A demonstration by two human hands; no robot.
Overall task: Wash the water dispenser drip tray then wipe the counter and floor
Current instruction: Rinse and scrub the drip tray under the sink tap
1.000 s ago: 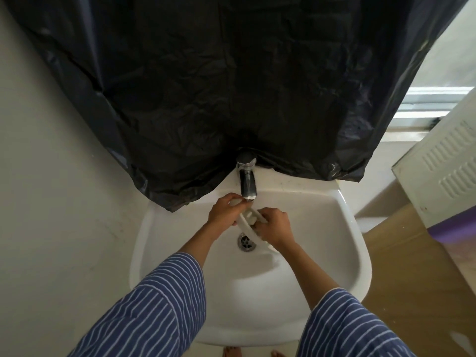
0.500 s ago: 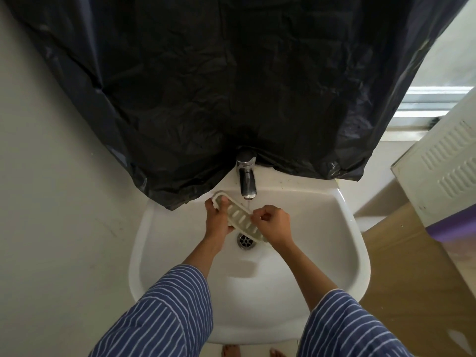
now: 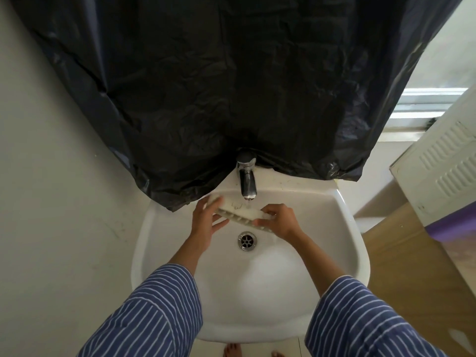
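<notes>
White plastic tray point(image 3: 240, 212) under the tap point(image 3: 247, 180), so this is clearly the washing step, first part of the job. Counter and floor wiping haven't started as far as I can judge; neither shows any cloth on it.

Only one view here, the head camera looking down into the sink point(image 3: 164, 228). A thin stream of water runs from the tap onto the top of the tray, which is held level-ish above the drain point(image 3: 246, 240), slotted side facing the camera, tipped a bit toward the person.

Left hand point(image 3: 207, 220): fingers mostly straight and spread, cupping the left end of the tray from below and behind, more supporting than squeezing. Right hand point(image 3: 279, 220): fingers curled round the right end, thumb over the edge, a proper grip. Both striped sleeves are pushed up clear of the water.

Next move, I'd guess, is turning the tray so the water gets through the slots and the underside, then shaking it off. That needs the right hand to keep its grip while the left rubs along the ribs. Wet plastic is slippery, so it could drop into the sink.

Black plastic sheet point(image 3: 231, 86) hangs over the wall behind the tap.
</notes>
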